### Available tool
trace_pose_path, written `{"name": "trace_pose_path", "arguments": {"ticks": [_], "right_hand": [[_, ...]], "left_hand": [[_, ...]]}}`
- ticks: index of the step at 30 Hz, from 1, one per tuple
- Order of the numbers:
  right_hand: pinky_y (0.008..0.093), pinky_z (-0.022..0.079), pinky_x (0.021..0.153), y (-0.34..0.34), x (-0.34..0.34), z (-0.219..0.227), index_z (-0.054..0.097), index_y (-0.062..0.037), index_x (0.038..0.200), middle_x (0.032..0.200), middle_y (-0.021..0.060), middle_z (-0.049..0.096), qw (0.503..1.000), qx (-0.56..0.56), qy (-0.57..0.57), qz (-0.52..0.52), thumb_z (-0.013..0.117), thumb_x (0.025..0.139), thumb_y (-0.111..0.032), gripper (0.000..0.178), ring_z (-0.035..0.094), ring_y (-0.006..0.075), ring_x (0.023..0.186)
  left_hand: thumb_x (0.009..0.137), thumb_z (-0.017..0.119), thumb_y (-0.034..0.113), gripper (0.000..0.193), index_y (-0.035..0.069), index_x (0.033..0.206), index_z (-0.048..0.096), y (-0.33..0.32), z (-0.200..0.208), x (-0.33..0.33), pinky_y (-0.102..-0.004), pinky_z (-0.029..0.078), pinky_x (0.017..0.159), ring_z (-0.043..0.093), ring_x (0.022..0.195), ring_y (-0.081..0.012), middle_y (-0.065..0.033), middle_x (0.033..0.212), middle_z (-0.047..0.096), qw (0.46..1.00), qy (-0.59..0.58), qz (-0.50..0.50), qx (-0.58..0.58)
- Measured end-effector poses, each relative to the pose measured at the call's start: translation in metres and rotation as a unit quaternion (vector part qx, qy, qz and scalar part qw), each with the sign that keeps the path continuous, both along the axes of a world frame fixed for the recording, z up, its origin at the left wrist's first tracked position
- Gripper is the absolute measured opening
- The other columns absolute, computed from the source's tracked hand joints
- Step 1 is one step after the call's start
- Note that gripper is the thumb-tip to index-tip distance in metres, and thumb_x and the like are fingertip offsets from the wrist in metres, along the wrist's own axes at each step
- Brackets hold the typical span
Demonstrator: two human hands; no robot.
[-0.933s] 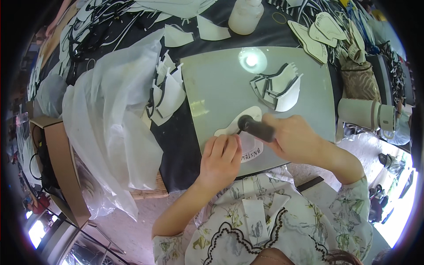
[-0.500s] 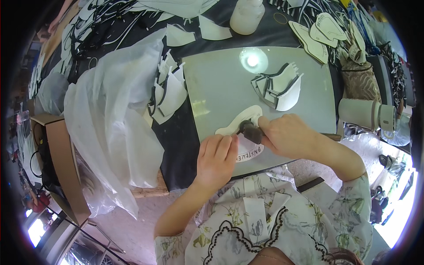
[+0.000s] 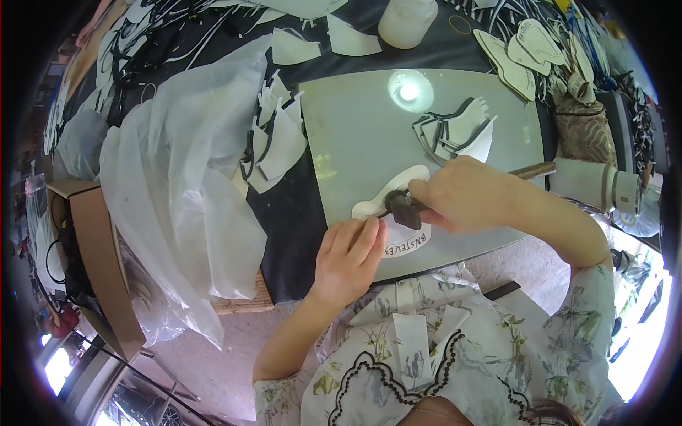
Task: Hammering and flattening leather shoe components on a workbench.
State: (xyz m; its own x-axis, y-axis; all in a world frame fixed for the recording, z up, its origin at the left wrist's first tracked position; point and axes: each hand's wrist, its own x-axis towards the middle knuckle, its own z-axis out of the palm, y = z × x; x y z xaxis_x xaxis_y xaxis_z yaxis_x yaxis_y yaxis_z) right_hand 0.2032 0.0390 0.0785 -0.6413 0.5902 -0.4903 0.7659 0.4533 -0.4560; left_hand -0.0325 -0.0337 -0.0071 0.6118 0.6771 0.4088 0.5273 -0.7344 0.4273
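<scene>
My right hand (image 3: 462, 195) is closed around the handle of a hammer (image 3: 406, 214). Its dark head is over a white curved pattern piece (image 3: 412, 174) on the grey board, and the wooden handle sticks out past my wrist to the right. At the left side of the same piece, my left hand (image 3: 347, 259) has its fingers bent close together, their tips pressing on its edge beside a short dark strip. Dark lettering runs along the near rim. The hammer head and my fingers hide the middle of the piece; my left thumb cannot be made out.
On the grey board (image 3: 341, 142) lies a stack of white pieces with black edging (image 3: 462, 131). A similar stack (image 3: 280, 149) sits left, by a large translucent plastic bag (image 3: 188, 184). Beyond are a white bottle (image 3: 407, 23) and templates (image 3: 504, 64); a pale flask (image 3: 593, 183) lies right.
My right hand and the hammer handle have swung up, so the handle's end now shows right of my wrist. The head stays over the piece; my left hand has barely moved.
</scene>
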Motion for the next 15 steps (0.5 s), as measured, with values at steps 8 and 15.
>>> {"name": "trace_pose_path", "arguments": {"ticks": [8,15], "right_hand": [[0.0461,0.046,0.051,0.0084,-0.0042,-0.0015,0.052,-0.0012,0.081,0.056,0.0138,0.057,0.999,-0.003,0.019,0.046,0.069,0.082,-0.023,0.028,0.060,0.0369,0.055],[0.0462,0.045,0.049,0.0017,-0.0069,-0.0026,0.051,-0.0011,0.083,0.056,0.0135,0.057,1.000,0.000,0.000,0.032,0.069,0.082,-0.023,0.029,0.060,0.0364,0.054]], "left_hand": [[0.079,0.070,0.008,0.022,-0.003,0.098,0.068,0.0002,-0.0043,-0.0002,-0.0397,0.053,0.080,0.061,0.093,-0.0257,-0.0103,0.102,0.062,0.998,-0.058,0.016,-0.004],[0.073,0.079,0.003,0.024,-0.002,0.092,0.066,0.0022,-0.0054,0.0016,-0.0369,0.054,0.069,0.063,0.084,-0.0262,-0.0085,0.096,0.062,0.995,-0.099,0.029,0.006]]}}
